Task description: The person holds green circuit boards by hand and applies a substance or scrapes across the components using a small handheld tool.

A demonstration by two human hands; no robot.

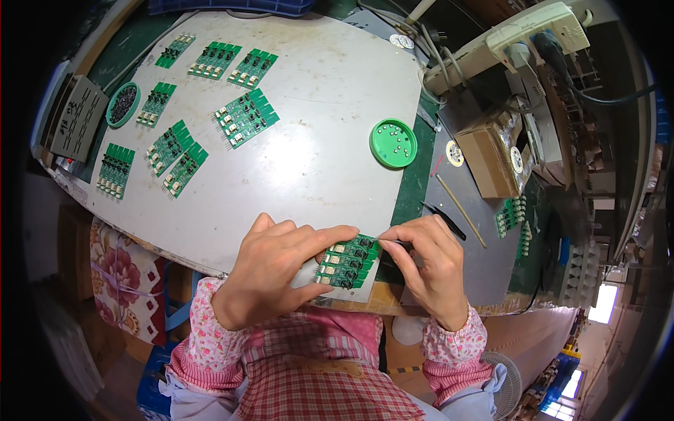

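From where I stand, the step in hand seems to be some fine work at the edge of one green circuit board point(359, 264), at the front edge of the grey-topped bench point(330, 91). The left hand point(270, 263) is partly spread around this board: its index finger is at the far edge, its thumb at the near corner, and the board is held between them. The right hand point(432, 259) has its thumb and index finger pinched together around a slim dark tool point(401, 244), maybe tweezers; I cannot tell surely, because the fingers cover most of it. In my judgement, the next move calls for a steady left grip and a small, exact motion of the right fingertips.

The board lies to the right of the left hand and just to the left of the right hand, so it is between both. Farther from the person, well apart from the hands, lie more green boards point(246, 118), and a round green dish point(393, 164) holds small pieces.
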